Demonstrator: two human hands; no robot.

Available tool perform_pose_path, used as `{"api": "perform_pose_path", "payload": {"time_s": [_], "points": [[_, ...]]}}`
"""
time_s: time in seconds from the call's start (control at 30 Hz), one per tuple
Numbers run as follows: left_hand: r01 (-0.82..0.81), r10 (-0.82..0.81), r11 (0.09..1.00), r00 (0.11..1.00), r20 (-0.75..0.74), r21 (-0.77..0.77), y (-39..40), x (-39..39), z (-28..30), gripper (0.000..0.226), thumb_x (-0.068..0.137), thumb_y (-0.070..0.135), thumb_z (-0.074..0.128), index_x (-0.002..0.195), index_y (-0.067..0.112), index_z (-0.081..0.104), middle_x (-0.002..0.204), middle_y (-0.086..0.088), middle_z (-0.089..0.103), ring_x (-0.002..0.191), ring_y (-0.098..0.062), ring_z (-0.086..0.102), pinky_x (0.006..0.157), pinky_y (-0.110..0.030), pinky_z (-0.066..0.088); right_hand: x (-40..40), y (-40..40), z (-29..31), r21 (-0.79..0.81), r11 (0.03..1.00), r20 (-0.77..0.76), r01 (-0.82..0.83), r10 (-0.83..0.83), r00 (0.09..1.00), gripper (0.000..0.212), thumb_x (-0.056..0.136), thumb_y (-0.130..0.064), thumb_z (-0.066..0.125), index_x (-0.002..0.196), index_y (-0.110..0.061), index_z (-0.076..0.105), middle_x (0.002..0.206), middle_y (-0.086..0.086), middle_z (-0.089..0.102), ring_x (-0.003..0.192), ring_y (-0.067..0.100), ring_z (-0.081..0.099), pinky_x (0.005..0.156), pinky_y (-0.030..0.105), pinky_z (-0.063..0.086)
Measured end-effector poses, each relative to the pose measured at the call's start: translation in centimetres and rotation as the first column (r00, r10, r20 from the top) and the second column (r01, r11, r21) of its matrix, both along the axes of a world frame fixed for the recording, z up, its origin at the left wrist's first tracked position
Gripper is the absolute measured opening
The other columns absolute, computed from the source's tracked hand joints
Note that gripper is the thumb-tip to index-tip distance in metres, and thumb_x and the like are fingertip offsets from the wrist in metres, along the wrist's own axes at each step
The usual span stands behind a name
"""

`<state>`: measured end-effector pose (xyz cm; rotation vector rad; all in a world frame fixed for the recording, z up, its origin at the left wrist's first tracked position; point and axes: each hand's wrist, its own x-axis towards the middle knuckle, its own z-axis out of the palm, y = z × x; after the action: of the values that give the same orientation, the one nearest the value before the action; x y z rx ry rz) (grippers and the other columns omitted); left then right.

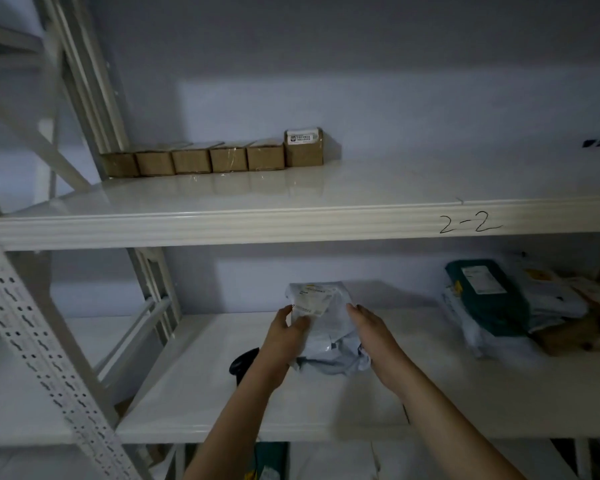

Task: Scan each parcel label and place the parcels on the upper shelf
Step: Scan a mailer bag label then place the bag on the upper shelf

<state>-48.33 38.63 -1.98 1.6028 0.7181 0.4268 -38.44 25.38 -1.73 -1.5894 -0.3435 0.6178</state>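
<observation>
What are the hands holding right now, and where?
Both hold the white parcel bag: left hand pinches its left edge by the label, right hand its right side.

Both arms reach forward, left hand (pixel 288 332) and right hand (pixel 369 327) gripping (fingers curled).
</observation>
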Motion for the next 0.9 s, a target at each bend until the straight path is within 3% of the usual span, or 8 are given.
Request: {"api": "perform_pose_path", "payload": {"time_s": [0.17,0.3,0.37,0.47,0.6,0.77,0.83,0.9], "points": [[0.027,-0.026,0.996,1.000,-0.003,0.082,-2.4,-1.7,4.4,0.036,0.101,0.028,0.040,0.126,0.008,0.057,0.120,-0.009,0.062,0.101,-0.025,0.058,0.082,-0.029,0.040,-3.0,-2.7,4.6,-0.002,1.000,0.099,0.016,-0.016,0.995,0.018,0.103,-0.037,0.050,0.094,-0.026,0.059,0.094,-0.010,0.066,0.086,0.012,0.064,0.090,0.032,0.049],[-0.006,0.006,0.997,1.000,0.003,0.072,-3.6,-4.0,7.8,0.047,0.094,0.038,0.046,0.131,0.011,0.055,0.132,-0.010,0.056,0.119,-0.031,0.051,0.099,-0.036,0.042,-6.3,-4.6,8.2,-0.004,0.999,0.185,0.038,-0.036,0.982,0.030,0.100,-0.040,0.052,0.101,-0.014,0.067,0.108,0.011,0.074,0.105,0.032,0.068,0.099,0.047,0.052],[-0.030,0.028,0.998,0.999,0.039,0.049,-4.5,-5.8,9.4,0.051,0.090,0.043,0.049,0.132,0.015,0.056,0.133,-0.011,0.055,0.121,-0.033,0.051,0.104,-0.043,0.041,-8.1,-5.6,9.7,-0.007,0.999,0.213,0.051,-0.048,0.976,0.029,0.099,-0.040,0.052,0.101,-0.015,0.068,0.107,0.009,0.075,0.103,0.029,0.069,0.100,0.046,0.052],[0.000,-0.003,1.000,0.993,0.121,0.026,-5.8,-9.0,11.8,0.040,0.098,0.037,0.046,0.130,0.015,0.056,0.127,-0.005,0.057,0.114,-0.028,0.054,0.096,-0.034,0.042,-11.1,-7.0,12.1,-0.005,0.998,0.265,0.056,-0.053,0.963,0.023,0.101,-0.039,0.053,0.093,-0.022,0.067,0.101,-0.003,0.073,0.095,0.017,0.068,0.097,0.035,0.052],[0.022,-0.024,1.000,0.976,0.216,0.015,-7.2,-12.7,15.3,0.029,0.099,0.037,0.045,0.118,0.019,0.058,0.110,-0.005,0.061,0.101,-0.025,0.057,0.088,-0.034,0.045,-14.3,-8.8,15.1,0.007,0.996,0.301,0.090,-0.088,0.950,0.025,0.098,-0.045,0.055,0.108,-0.024,0.067,0.107,-0.005,0.071,0.099,0.017,0.066,0.102,0.039,0.051],[0.054,-0.076,0.994,0.964,0.256,0.092,-9.1,-15.6,18.8,0.020,0.097,0.037,0.047,0.106,0.022,0.056,0.105,-0.008,0.058,0.099,-0.028,0.056,0.098,-0.043,0.045,-16.8,-11.0,18.5,0.077,0.991,0.360,0.106,-0.127,0.924,0.043,0.095,-0.050,0.059,0.128,-0.023,0.065,0.123,-0.006,0.069,0.113,0.019,0.064,0.108,0.043,0.046],[0.083,-0.122,0.987,0.947,0.298,0.139,-9.7,-16.2,19.7,0.022,0.097,0.033,0.046,0.109,0.022,0.060,0.106,-0.009,0.059,0.096,-0.026,0.056,0.094,-0.042,0.045,-17.1,-11.9,19.8,0.102,0.989,0.397,0.111,-0.143,0.907,0.053,0.094,-0.052,0.060,0.136,-0.019,0.060,0.135,-0.003,0.063,0.122,0.020,0.059,0.113,0.043,0.041],[0.087,-0.143,0.981,0.928,0.343,0.174,-10.6,-16.7,20.6,0.026,0.098,0.028,0.046,0.120,0.025,0.058,0.115,-0.002,0.060,0.103,-0.020,0.057,0.095,-0.036,0.045,-17.6,-12.6,21.0,0.144,0.984,0.439,0.105,-0.158,0.885,0.052,0.096,-0.048,0.059,0.135,-0.014,0.059,0.131,0.001,0.064,0.118,0.018,0.060,0.111,0.040,0.042]]}}
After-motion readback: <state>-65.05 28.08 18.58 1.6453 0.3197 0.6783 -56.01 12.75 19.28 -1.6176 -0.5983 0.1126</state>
